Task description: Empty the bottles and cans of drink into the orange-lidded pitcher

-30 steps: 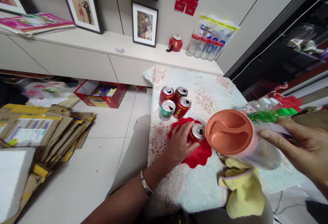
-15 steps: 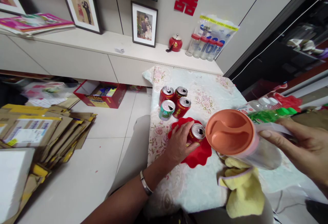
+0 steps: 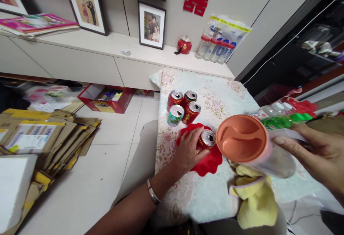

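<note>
Left hand [image 3: 188, 150] is wrapped around an opened red drink can [image 3: 205, 141] standing on a red scalloped plastic dish [image 3: 208, 163] on the floral-clothed table [image 3: 215, 102]; thumb and fingers grip the can's side, top left uncovered. Right hand [image 3: 317, 156] grips a clear plastic jar with an orange base [image 3: 243, 143], tilted on its side just right of the can and above a yellow cloth [image 3: 255, 199]. Four more opened cans, three red, one green [image 3: 175, 115], stand grouped just beyond the dish.
</note>
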`<act>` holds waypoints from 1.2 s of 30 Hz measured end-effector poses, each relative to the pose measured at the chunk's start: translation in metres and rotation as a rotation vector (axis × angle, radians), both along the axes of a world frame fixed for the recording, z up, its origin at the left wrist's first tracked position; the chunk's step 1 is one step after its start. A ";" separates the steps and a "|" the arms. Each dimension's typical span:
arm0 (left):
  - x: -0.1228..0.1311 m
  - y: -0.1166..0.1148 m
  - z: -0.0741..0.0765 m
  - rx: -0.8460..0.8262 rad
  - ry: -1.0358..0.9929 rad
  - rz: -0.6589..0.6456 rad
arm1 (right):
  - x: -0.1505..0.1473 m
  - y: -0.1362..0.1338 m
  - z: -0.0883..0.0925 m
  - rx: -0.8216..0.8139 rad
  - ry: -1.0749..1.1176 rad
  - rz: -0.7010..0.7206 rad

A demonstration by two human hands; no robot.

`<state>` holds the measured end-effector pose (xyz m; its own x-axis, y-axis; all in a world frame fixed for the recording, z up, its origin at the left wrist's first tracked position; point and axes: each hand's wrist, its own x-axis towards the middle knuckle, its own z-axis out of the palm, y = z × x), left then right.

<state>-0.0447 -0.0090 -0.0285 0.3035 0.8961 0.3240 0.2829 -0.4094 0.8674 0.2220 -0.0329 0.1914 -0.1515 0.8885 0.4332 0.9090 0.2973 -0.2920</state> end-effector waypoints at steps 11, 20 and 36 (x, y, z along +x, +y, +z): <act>0.000 0.000 -0.001 0.009 0.008 0.003 | -0.009 0.002 0.003 -0.014 0.038 0.012; 0.000 0.000 -0.002 0.014 -0.003 0.004 | -0.006 0.003 0.002 -0.007 0.030 -0.010; 0.000 0.000 -0.002 0.023 -0.006 0.000 | -0.007 0.003 0.004 -0.011 0.019 0.021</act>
